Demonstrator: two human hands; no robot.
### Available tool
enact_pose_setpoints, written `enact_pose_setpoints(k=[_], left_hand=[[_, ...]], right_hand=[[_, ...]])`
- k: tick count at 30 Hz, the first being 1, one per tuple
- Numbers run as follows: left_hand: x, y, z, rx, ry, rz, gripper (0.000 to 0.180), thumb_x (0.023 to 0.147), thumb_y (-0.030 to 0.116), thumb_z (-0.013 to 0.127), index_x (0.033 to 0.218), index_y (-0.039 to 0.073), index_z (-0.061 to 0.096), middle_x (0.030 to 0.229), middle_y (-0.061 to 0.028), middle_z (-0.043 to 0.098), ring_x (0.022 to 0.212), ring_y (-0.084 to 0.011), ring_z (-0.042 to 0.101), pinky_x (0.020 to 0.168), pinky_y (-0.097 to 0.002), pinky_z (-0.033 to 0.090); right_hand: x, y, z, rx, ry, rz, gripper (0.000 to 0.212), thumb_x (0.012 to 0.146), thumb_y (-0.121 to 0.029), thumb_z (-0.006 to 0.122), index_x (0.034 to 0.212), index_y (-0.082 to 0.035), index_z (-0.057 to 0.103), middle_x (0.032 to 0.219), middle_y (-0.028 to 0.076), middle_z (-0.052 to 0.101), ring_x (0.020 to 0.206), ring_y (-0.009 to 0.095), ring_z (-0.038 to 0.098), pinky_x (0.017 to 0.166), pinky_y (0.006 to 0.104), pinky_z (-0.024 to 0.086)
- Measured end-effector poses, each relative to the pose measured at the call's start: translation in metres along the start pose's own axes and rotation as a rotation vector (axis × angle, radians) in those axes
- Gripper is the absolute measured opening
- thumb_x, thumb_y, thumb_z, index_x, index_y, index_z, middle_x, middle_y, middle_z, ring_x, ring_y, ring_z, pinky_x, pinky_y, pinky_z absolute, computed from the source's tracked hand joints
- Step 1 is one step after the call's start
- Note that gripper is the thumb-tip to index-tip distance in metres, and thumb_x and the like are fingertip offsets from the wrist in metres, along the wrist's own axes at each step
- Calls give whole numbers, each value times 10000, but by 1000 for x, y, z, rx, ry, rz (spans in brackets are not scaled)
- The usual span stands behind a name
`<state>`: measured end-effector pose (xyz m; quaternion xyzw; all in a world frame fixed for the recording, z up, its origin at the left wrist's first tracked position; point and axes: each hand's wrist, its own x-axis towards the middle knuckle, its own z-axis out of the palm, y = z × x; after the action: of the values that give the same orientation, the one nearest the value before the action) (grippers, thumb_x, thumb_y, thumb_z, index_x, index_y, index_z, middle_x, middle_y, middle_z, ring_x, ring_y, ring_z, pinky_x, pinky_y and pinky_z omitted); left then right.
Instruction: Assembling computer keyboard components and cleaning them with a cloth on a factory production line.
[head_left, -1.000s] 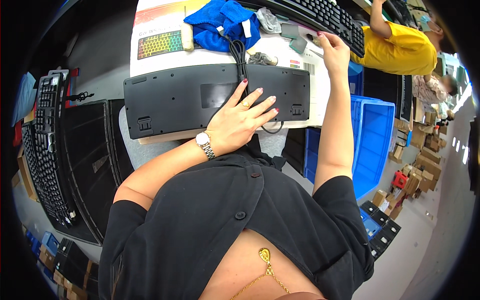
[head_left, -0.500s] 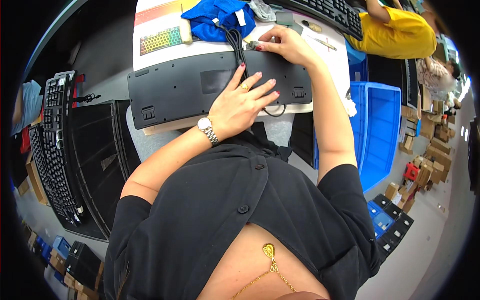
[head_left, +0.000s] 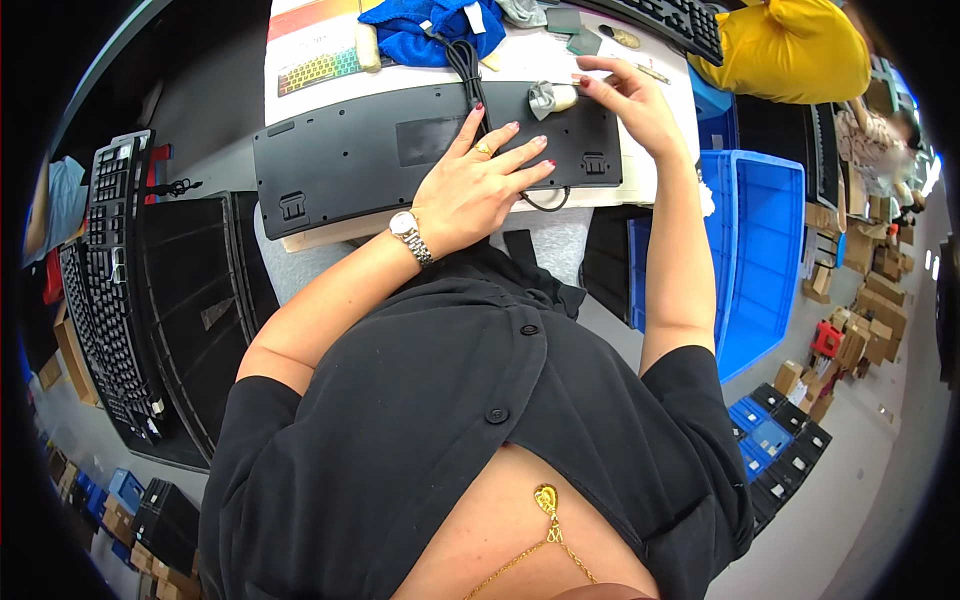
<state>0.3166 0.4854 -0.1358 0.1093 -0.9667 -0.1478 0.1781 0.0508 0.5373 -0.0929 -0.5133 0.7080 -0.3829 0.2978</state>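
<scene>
A black keyboard (head_left: 360, 150) lies upside down on the table, its underside with two folding feet facing up. My left hand (head_left: 478, 185) rests on it with fingers spread flat, over the bundled black cable (head_left: 465, 72). A grey cloth wad with a whitish rounded end (head_left: 548, 98) lies at the keyboard's far edge. Just right of the wad is my right hand (head_left: 635, 105), thumb and forefinger apart, the thumb's red nail close to the whitish end. Whether that thumb touches it I cannot tell.
Behind the keyboard lie a crumpled blue cloth (head_left: 405, 35), a colourful printed keyboard picture (head_left: 318, 74) and another black keyboard (head_left: 660, 22). Blue crates (head_left: 765, 260) stand at the right. Stacked keyboards (head_left: 105, 290) sit on the left. A person in yellow (head_left: 800, 50) is at the far right.
My right hand has drawn back to the right and loosened from the grey wad, which now lies on the keyboard, further right. My left hand stays on the keyboard.
</scene>
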Motion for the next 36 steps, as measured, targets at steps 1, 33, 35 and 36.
enact_pose_setpoints(k=[1,33,35,36], left_hand=[[0,0,0,8,0,0,533,790,145,719,1306,248,634,1430,72,552,1361,-205,446,1246,-514,161],[4,-4,3,-39,-11,5,494,812,141,693,1293,240,643,1423,68,561,1353,-197,453,1251,-501,148],[3,-4,4,-46,5,28,449,837,163,664,1282,217,645,1406,46,571,1349,-215,454,1246,-514,148],[3,-5,4,-50,13,40,429,849,174,649,1276,206,645,1398,35,577,1346,-224,455,1243,-520,148]], right_hand=[[2,-6,5,-104,-46,-68,279,885,-196,726,1129,-60,722,1002,42,698,791,119,567,762,235,487],[-76,1,2,-499,103,-32,277,848,8,664,1123,-26,669,955,75,633,781,190,588,708,266,469],[-60,8,2,-489,127,-80,270,850,7,660,1118,-24,670,959,76,636,783,192,589,711,275,472],[-52,11,2,-484,139,-104,266,851,7,658,1115,-24,670,961,77,637,785,193,590,713,279,474]])
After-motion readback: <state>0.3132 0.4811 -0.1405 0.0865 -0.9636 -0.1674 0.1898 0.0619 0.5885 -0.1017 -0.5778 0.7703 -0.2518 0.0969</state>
